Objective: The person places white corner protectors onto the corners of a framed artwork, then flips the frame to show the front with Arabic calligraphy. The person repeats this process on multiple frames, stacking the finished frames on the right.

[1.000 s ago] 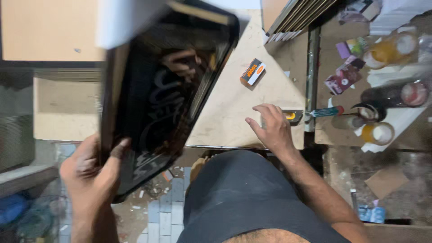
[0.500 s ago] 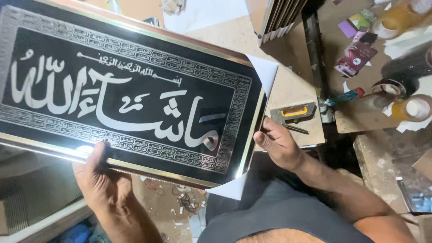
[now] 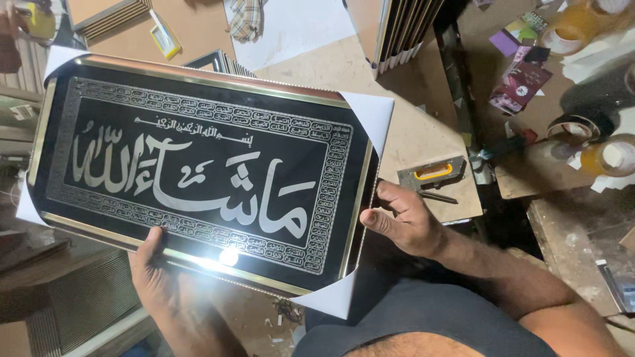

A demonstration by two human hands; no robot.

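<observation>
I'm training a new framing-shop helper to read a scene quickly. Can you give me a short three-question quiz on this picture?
1. True or false: both hands grip the black framed panel.
2. What covers the frame's corners? A) white paper protectors B) red tape C) nothing
3. Which tool lies on the workbench just beyond the right hand?

Key
1. True: the left hand holds the lower edge, the right hand the right edge.
2. A: white corner protectors.
3. A grey stapler-like tool with a yellow insert.
</observation>
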